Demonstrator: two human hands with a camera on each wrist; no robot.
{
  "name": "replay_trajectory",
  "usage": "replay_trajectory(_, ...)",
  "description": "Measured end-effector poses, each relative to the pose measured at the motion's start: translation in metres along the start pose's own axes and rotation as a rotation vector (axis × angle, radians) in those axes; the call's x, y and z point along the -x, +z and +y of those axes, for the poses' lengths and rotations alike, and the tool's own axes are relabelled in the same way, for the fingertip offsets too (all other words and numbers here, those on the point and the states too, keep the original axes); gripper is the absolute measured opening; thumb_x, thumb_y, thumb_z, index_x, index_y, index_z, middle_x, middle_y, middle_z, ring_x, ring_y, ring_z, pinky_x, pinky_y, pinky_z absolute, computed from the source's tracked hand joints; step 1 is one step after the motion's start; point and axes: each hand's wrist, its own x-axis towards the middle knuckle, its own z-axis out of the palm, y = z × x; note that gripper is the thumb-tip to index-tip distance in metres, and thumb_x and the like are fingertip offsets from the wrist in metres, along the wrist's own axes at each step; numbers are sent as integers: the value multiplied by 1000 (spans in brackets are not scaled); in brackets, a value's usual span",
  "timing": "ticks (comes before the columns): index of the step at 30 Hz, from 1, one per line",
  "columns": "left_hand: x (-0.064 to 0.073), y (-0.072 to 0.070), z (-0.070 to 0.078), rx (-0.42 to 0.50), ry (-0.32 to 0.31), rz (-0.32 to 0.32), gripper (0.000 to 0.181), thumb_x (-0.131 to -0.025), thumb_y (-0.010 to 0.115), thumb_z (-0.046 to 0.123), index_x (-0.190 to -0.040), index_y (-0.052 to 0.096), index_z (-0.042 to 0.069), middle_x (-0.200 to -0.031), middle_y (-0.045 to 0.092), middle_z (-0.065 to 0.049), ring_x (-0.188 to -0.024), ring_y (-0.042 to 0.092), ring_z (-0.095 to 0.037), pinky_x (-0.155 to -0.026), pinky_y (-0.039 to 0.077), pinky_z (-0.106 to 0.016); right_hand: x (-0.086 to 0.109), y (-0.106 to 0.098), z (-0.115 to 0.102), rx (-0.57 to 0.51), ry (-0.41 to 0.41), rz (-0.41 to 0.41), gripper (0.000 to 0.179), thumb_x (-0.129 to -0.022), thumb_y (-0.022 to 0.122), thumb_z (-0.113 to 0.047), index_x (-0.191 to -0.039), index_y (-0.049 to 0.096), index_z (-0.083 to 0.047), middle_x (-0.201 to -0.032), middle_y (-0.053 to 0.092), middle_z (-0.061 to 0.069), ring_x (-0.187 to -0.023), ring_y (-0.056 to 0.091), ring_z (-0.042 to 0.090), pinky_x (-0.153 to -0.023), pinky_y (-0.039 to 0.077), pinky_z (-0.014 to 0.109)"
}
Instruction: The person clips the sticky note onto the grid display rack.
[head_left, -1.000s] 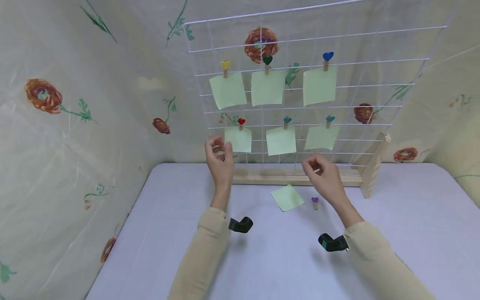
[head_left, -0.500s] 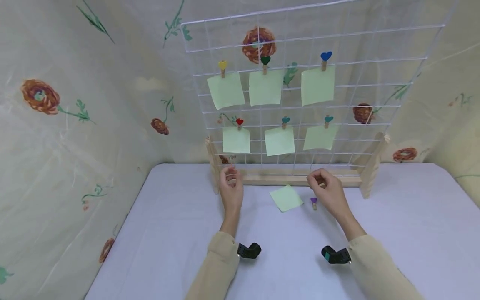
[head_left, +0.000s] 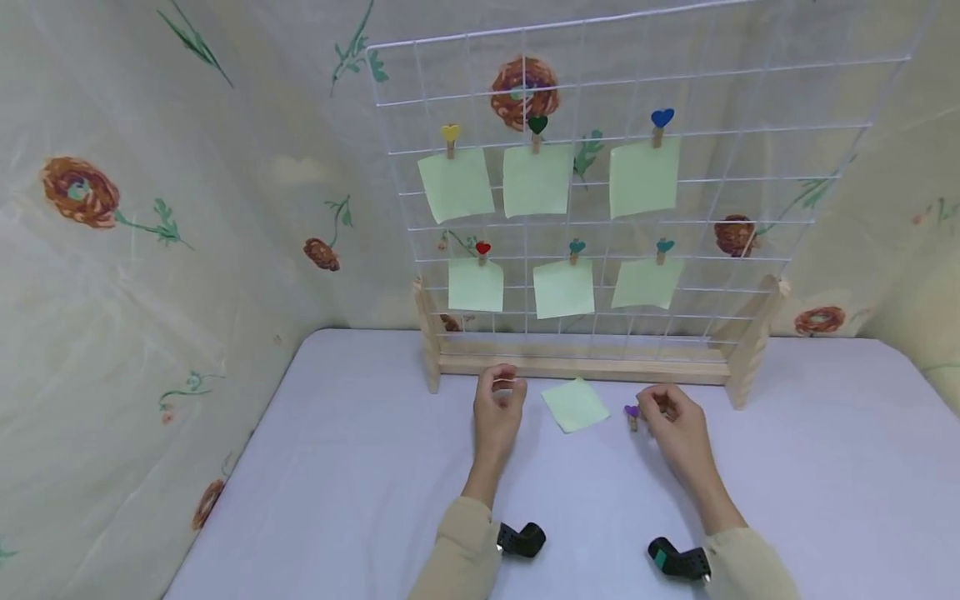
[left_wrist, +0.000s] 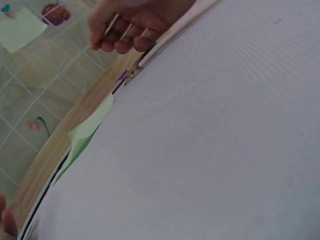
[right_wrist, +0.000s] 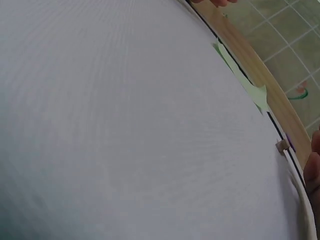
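My left hand [head_left: 498,421] hovers over the table just left of a loose pale green sticky note [head_left: 576,406], fingers loosely curled around nothing. To the note's right lies a small wooden clothespin [head_left: 633,421] with a purple heart. My right hand [head_left: 681,433] is right beside that clothespin, its thumb and fingertips bent and holding nothing. In the left wrist view the right hand [left_wrist: 132,25] appears above the clothespin [left_wrist: 131,75], and the note [left_wrist: 95,120] shows a lifted, bent edge. The right wrist view catches the note [right_wrist: 245,77] and the clothespin [right_wrist: 282,145] near the wooden base.
Behind stands a white wire grid on a wooden base [head_left: 585,368] with wooden side feet [head_left: 753,350]. Heart clothespins hold several green notes on it in two rows, including an upper left note [head_left: 457,187] and a lower middle note [head_left: 564,290]. A white cloth covers the table [head_left: 360,483].
My left hand has come down and right, from the grid's lower left to beside the loose note. My right hand has lowered from the base to the purple clothespin. The notes have stayed put.
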Motion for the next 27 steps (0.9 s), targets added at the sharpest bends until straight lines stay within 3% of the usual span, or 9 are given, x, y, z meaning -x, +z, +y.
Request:
replay_trajectory(4, 1, 1, -7, -44, 5, -34, 24, -87, 65, 16, -109, 58, 23, -110, 58, 6, -99, 56, -15, -77, 47, -26, 3, 2, 6, -105, 79, 60, 19, -94, 58, -15, -97, 60, 3, -73, 61, -8, -63, 57, 0, -52, 48, 16)
replay_trajectory(8, 2, 4, -12, -148, 70, -91, 27, -86, 67, 16, -111, 59, 24, -110, 58, 6, -100, 55, -14, -76, 47, -24, 5, 3, 6, -155, 115, 116, 19, -93, 59, -17, -97, 60, 2, -72, 61, -11, -63, 57, 0, -53, 47, 15)
replay_trajectory(12, 4, 4, -14, -235, 137, -122, 31, -85, 68, 17, -114, 58, 23, -110, 58, 4, -98, 55, -12, -74, 46, -23, 9, 5, 7, -111, 116, 116, 20, -93, 60, -19, -96, 61, 0, -72, 61, -9, -64, 57, 2, -53, 47, 15)
replay_trajectory(18, 9, 7, -14, -307, 133, -145, 27, -86, 68, 21, -111, 59, 24, -110, 56, 7, -100, 53, -10, -78, 45, -24, 19, 2, 9, -107, 141, 130, 19, -93, 60, -18, -99, 61, 0, -73, 61, -9, -65, 57, 1, -54, 47, 15)
replay_trajectory(24, 9, 6, -14, -383, 198, -135, 26, -83, 70, 22, -108, 63, 22, -110, 56, 3, -103, 54, -16, -90, 44, -30, 17, 1, 8, -121, 147, 163, 18, -93, 59, -18, -99, 62, -1, -74, 61, -11, -65, 57, 0, -55, 47, 14)
replay_trajectory(27, 8, 6, -14, -404, 196, -138, 27, -83, 70, 24, -109, 63, 23, -113, 57, 4, -105, 54, -17, -92, 41, -34, 15, 1, 7, -91, 133, 148, 19, -94, 58, -19, -100, 62, -2, -76, 60, -13, -68, 58, -1, -59, 48, 13)
